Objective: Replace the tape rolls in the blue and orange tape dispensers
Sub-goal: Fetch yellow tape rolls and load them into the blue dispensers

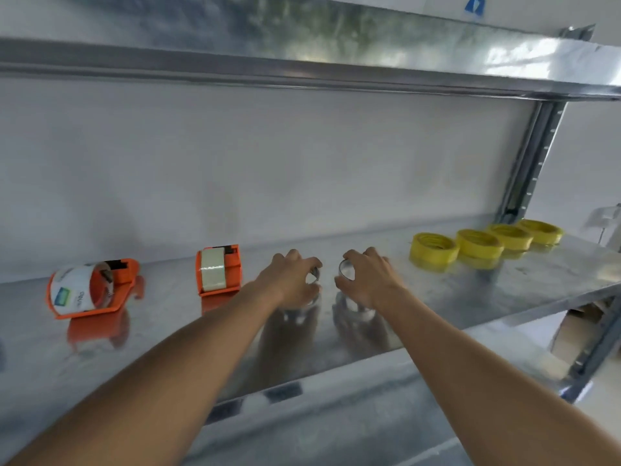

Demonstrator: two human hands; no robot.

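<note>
Two orange tape dispensers sit on the metal shelf [487,290]. The left dispenser [97,290] lies at the far left with a white labelled roll in it. The other orange dispenser [219,271] stands near the middle and holds a clear roll. My left hand [289,280] grips a small clear tape roll [313,275] just right of that dispenser. My right hand [369,280] grips a second clear tape roll [346,271] beside it. Both rolls are partly hidden by my fingers. No blue dispenser is in view.
Several yellow tape rolls [433,247] stand in a row at the back right of the shelf. An upper shelf [302,62] hangs overhead. The upright post [534,156] is at the right. Cardboard [571,331] lies below the shelf at the right.
</note>
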